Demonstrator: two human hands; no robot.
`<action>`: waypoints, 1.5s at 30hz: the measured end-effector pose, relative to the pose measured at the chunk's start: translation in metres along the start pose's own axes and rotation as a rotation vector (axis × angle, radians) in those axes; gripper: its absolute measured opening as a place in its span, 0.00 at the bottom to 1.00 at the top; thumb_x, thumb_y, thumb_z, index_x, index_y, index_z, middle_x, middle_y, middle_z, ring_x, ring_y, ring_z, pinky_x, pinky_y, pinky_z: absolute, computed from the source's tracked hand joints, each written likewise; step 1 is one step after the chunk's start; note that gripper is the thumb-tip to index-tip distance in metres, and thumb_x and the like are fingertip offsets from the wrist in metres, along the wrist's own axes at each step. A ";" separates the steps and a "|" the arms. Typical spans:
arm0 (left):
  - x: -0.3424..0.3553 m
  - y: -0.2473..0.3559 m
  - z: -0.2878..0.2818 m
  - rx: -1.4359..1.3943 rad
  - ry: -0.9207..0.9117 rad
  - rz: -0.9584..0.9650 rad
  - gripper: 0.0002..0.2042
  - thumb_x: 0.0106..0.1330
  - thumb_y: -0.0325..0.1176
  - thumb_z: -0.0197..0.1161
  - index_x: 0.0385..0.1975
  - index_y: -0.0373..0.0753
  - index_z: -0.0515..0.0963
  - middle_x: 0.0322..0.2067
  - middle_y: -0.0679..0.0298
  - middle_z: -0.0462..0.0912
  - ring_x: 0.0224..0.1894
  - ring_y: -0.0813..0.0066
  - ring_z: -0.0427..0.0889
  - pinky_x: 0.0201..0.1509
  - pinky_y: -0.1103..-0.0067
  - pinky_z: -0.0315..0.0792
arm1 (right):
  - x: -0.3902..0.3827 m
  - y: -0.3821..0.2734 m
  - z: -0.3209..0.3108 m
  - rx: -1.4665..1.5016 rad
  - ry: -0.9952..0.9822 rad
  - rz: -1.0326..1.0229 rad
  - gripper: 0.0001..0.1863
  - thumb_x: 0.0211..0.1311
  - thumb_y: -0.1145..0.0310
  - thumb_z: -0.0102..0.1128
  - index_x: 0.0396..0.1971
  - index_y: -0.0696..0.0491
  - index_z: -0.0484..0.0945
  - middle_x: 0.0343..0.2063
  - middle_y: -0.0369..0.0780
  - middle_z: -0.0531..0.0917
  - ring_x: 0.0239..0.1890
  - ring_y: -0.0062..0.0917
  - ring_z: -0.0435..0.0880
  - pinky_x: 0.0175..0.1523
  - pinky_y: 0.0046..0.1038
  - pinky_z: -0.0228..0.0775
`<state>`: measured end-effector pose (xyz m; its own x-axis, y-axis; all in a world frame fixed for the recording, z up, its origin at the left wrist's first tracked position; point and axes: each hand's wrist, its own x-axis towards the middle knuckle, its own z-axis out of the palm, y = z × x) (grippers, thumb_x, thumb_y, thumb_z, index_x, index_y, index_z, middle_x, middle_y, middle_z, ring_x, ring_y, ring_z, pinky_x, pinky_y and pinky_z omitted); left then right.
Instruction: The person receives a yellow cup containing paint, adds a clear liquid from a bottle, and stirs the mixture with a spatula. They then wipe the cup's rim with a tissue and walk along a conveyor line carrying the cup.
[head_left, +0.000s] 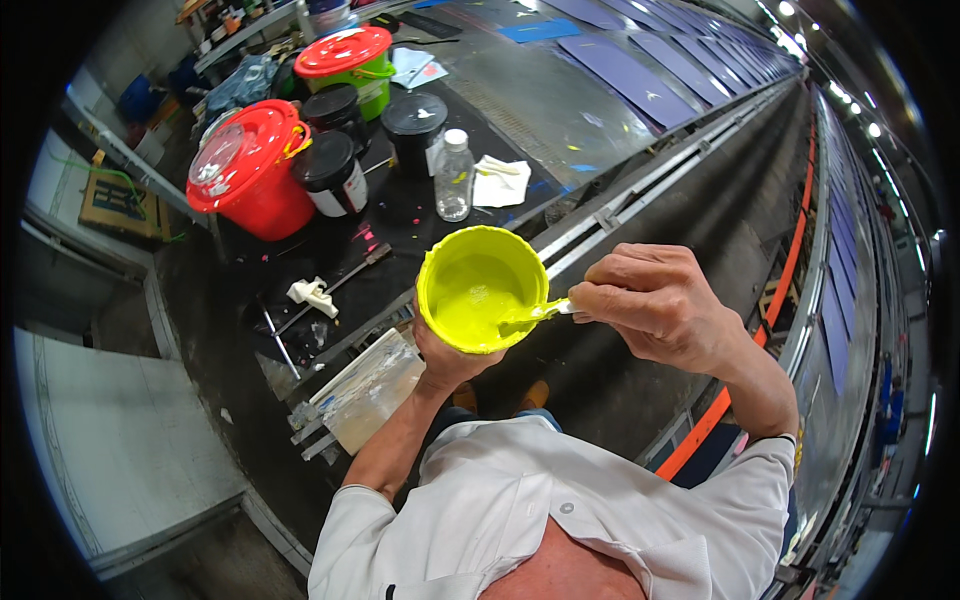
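A round tub of bright yellow ink or paint (475, 275) is held up in front of my body, its open top facing me. My left hand (448, 355) is closed around the tub's lower side, mostly hidden beneath it. Between the thumb and fingers of my right hand (650, 305) is the pale handle of a small stirrer (545, 311), perhaps a spoon or spatula. Its other end is coated yellow and dips into the tub near the right wall. Yellow smears cover the tub's rim.
Left and ahead, a dark stained table bears a red lidded bucket (255, 180), a green bucket with red lid (350, 65), black jars (333, 178), a clear bottle (455, 180) and a white cloth (501, 182). A metal rail (640, 195) borders a long table with purple panels (630, 80).
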<state>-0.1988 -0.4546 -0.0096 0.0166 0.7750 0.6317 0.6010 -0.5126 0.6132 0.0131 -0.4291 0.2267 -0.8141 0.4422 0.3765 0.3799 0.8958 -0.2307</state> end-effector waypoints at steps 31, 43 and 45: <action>-0.054 0.106 0.152 -0.586 -0.127 -0.024 0.56 0.35 0.36 0.83 0.66 0.31 0.53 0.57 0.51 0.72 0.58 0.59 0.75 0.65 0.68 0.66 | -0.162 0.003 -0.025 0.278 0.153 0.636 0.03 0.55 0.76 0.60 0.29 0.55 0.75 0.22 0.42 0.78 0.23 0.39 0.77 0.27 0.34 0.67; -0.028 0.114 0.127 -0.488 0.006 0.065 0.56 0.33 0.37 0.84 0.65 0.30 0.55 0.54 0.51 0.75 0.56 0.60 0.77 0.62 0.69 0.69 | -0.142 0.004 -0.060 0.014 -0.172 0.570 0.06 0.45 0.80 0.56 0.25 0.54 0.75 0.17 0.40 0.78 0.22 0.40 0.79 0.26 0.34 0.69; -0.028 0.111 0.127 -0.539 0.004 0.035 0.56 0.33 0.37 0.84 0.65 0.31 0.54 0.54 0.52 0.75 0.56 0.60 0.78 0.62 0.70 0.70 | -0.143 0.003 -0.053 0.286 -0.087 0.685 0.03 0.49 0.81 0.54 0.22 0.57 0.75 0.15 0.44 0.78 0.19 0.40 0.77 0.24 0.30 0.66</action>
<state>-0.0310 -0.4865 -0.0191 0.0252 0.7532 0.6573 0.1045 -0.6559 0.7476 0.1539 -0.4873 0.2198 -0.4722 0.8815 -0.0051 0.6951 0.3688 -0.6171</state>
